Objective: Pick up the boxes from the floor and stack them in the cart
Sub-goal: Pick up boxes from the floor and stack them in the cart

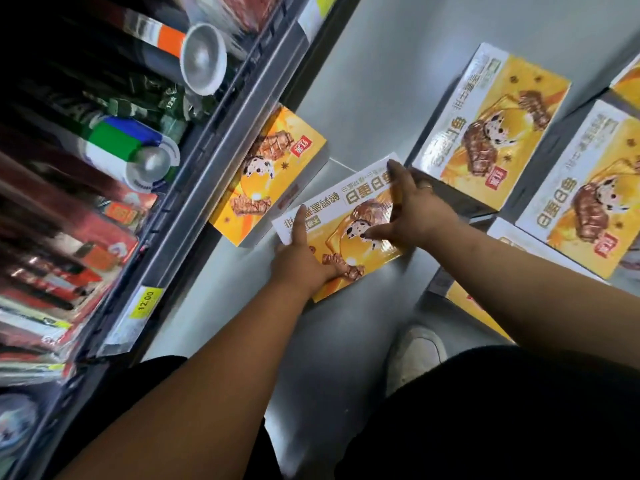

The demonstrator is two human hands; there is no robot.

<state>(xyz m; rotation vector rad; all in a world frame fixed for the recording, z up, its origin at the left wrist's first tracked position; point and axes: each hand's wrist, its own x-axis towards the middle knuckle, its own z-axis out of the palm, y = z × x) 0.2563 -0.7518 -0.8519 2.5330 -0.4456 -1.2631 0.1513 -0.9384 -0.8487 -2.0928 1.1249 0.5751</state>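
Black clothing (519, 410), white shoe (415, 355), ring (425, 185)

Cans (202, 58) and red packets (69, 258) are being displayed on a store shelf (214, 161) at the left, with a yellow price tag (145, 303) marked 12.00 being carried on its rail. A white shoe (415, 351) is being shown at lower right.

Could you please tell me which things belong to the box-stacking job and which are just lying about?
Job: left hand; right hand; yellow box under them; yellow box left of it; stacked boxes.
Lying about: cans; price tag; white shoe.
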